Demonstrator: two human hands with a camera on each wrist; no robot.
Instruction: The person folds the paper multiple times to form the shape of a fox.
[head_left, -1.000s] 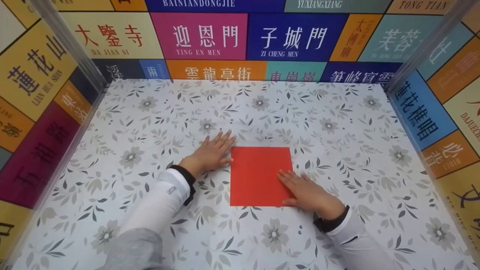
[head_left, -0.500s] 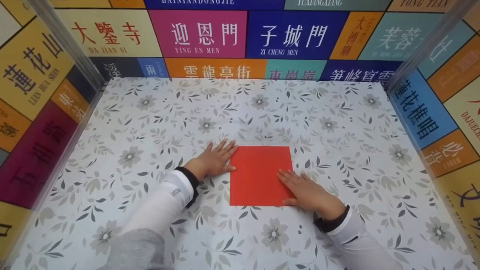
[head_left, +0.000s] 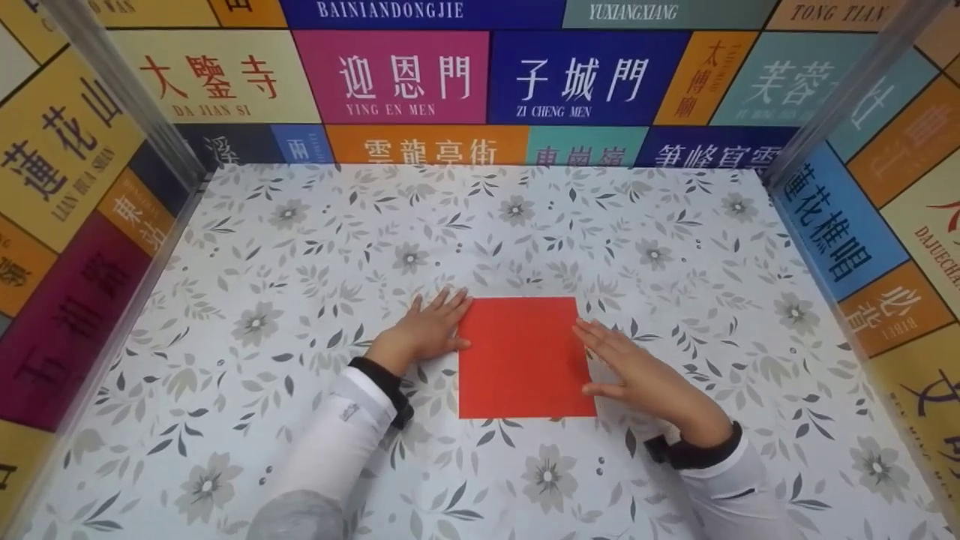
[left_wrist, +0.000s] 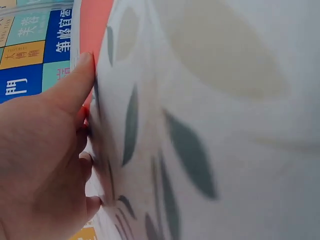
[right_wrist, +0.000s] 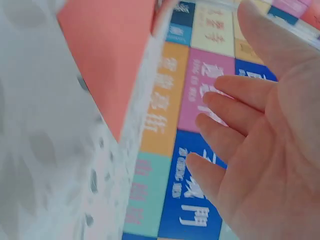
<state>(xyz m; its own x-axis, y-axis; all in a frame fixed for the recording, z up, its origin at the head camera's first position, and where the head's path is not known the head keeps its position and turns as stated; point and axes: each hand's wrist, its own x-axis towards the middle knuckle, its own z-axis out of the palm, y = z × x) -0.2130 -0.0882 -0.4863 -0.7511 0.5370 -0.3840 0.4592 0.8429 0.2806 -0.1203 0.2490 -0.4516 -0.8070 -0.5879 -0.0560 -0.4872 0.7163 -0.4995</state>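
On the flowery table (head_left: 360, 225), a square red paper (head_left: 521, 358) lies flat near the middle. The left hand (head_left: 420, 334) rests at the paper's left edge with its fingers stretched out, and its thumb tip and a fingertip reach the edge. It grips nothing. Most likely it sits there so the paper will not slide or turn crooked. The right hand (head_left: 649, 379) has its fingers out straight too, with nothing in it. Seen from the head, its tips meet the right edge, but the right wrist view shows a gap, so it seems to be a bit above the paper, maybe to leave that side free. A back wall (head_left: 589, 75), a left wall (head_left: 82, 322) and a right wall (head_left: 832, 225) stand around with big letters. They are well apart from the paper, so they should not get in the way. The white sleeves (head_left: 330, 442) and black wristbands (head_left: 381, 381) are off the paper as well.
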